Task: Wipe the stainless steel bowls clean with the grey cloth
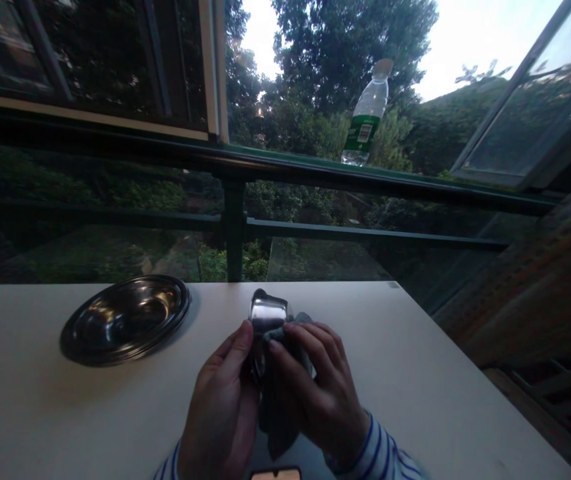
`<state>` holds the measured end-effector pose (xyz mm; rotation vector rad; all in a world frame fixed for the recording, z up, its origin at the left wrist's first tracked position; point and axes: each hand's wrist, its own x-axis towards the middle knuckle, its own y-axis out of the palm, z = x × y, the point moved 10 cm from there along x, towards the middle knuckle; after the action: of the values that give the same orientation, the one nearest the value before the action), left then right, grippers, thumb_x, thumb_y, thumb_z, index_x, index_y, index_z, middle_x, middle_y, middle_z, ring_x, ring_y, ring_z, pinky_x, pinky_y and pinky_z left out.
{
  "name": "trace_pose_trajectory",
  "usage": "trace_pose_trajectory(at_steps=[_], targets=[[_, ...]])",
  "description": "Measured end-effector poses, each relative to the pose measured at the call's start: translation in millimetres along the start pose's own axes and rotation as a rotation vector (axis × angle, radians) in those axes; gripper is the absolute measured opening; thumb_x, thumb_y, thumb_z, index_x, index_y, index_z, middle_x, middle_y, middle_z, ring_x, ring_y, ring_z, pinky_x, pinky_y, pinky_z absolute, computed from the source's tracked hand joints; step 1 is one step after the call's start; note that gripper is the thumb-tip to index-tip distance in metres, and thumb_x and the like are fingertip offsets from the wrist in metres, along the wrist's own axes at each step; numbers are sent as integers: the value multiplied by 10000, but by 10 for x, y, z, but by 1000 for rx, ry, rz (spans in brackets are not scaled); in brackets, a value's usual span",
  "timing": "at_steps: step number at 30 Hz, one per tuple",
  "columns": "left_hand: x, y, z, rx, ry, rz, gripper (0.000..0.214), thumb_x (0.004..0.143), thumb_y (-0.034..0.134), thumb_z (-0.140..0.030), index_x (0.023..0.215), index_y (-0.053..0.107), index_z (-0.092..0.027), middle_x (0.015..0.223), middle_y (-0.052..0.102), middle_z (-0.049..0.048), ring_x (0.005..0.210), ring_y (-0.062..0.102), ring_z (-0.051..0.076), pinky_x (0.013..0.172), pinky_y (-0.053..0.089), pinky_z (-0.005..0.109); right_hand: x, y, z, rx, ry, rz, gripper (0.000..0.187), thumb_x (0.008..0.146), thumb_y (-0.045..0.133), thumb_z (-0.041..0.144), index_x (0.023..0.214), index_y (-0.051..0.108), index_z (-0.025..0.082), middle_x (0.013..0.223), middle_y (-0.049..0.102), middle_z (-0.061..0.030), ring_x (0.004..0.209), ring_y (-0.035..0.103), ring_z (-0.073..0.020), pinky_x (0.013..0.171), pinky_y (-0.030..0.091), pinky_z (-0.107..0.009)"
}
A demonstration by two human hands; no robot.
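Note:
Near the middle of the white table, my left hand grips a small shiny metal cup by its left side, thumb near the rim. The cup is tipped on its side, and its lower part is hidden behind my fingers and a cloth. My right hand pinches a dark grey-green cloth and presses it against the cup's right and lower side. The cloth's loose end hangs down between my two wrists.
Stacked shiny metal bowls lie to the left on the white table. At the bottom edge, part of a phone-like object shows. A plastic bottle with a green label stands on the dark railing by the window.

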<state>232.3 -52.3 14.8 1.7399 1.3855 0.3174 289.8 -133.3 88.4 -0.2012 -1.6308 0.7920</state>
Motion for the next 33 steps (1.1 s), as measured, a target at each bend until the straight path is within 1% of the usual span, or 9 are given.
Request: trace_pose_trajectory(at_steps=[4, 9, 13, 17, 18, 22, 27, 31, 33], targets=[[0, -22, -39, 12, 21, -21, 208, 754, 553, -199, 915, 629, -91, 881, 664, 103, 769, 623, 183, 646, 520, 273, -10, 8, 71, 28, -77, -1, 295, 769, 539, 154, 1062, 566, 175, 1107, 519, -96, 1037, 457, -226, 874, 394, -430], [-6, -22, -25, 31, 11, -19, 230, 739, 572, -212, 927, 628, -93, 866, 668, 100, 764, 624, 182, 637, 521, 265, 10, -48, -47, 24, 31, -40, 304, 758, 531, 113, 1058, 562, 153, 1076, 515, -121, 1004, 471, -224, 830, 421, -417], [-4, -42, -32, 23, 19, -28, 202, 750, 557, -205, 897, 637, -92, 858, 672, 103, 760, 628, 185, 640, 522, 270, 9, -25, 38, 47, -48, -11, 302, 749, 551, 115, 1049, 569, 148, 1087, 507, -117, 1005, 465, -226, 825, 421, -403], [-14, -32, 24, 22, -18, -14, 232, 743, 567, -205, 938, 634, -96, 865, 674, 109, 743, 632, 181, 631, 523, 263, 7, -60, -104, 28, 77, -38, 332, 764, 526, 117, 1095, 542, 126, 1084, 500, -138, 1002, 461, -231, 806, 431, -404], [-12, -35, 19, 21, -10, -15, 231, 742, 569, -204, 936, 635, -99, 868, 674, 108, 741, 632, 179, 629, 523, 260, 9, -63, -108, 27, 78, -37, 329, 767, 523, 121, 1096, 541, 127, 1084, 499, -141, 999, 462, -231, 796, 437, -399], [7, -54, -17, 48, 27, -24, 183, 753, 552, -193, 862, 649, -83, 816, 679, 101, 660, 628, 155, 584, 521, 242, 27, -40, 6, 25, -29, -2, 285, 763, 544, 147, 1046, 572, 164, 1082, 511, -117, 998, 461, -229, 782, 445, -382], [22, -29, 34, 47, -19, 7, 223, 752, 554, -190, 942, 632, -104, 852, 679, 99, 699, 632, 164, 595, 520, 244, 43, -80, -120, 31, 96, -19, 324, 776, 522, 149, 1100, 538, 140, 1068, 512, -130, 970, 471, -218, 773, 450, -382], [26, -61, -24, 78, 27, -18, 173, 743, 557, -163, 867, 648, -83, 796, 683, 96, 660, 628, 154, 580, 517, 238, 59, -57, -9, 18, -10, 34, 293, 765, 541, 155, 1056, 568, 160, 1065, 520, -119, 976, 468, -228, 761, 453, -376], [14, -52, -19, 81, 22, -19, 180, 729, 575, -165, 872, 650, -85, 784, 684, 91, 647, 628, 155, 573, 516, 240, 70, -65, -23, 9, -1, 40, 290, 771, 532, 167, 1059, 567, 162, 1064, 522, -117, 974, 470, -227, 761, 454, -377]])
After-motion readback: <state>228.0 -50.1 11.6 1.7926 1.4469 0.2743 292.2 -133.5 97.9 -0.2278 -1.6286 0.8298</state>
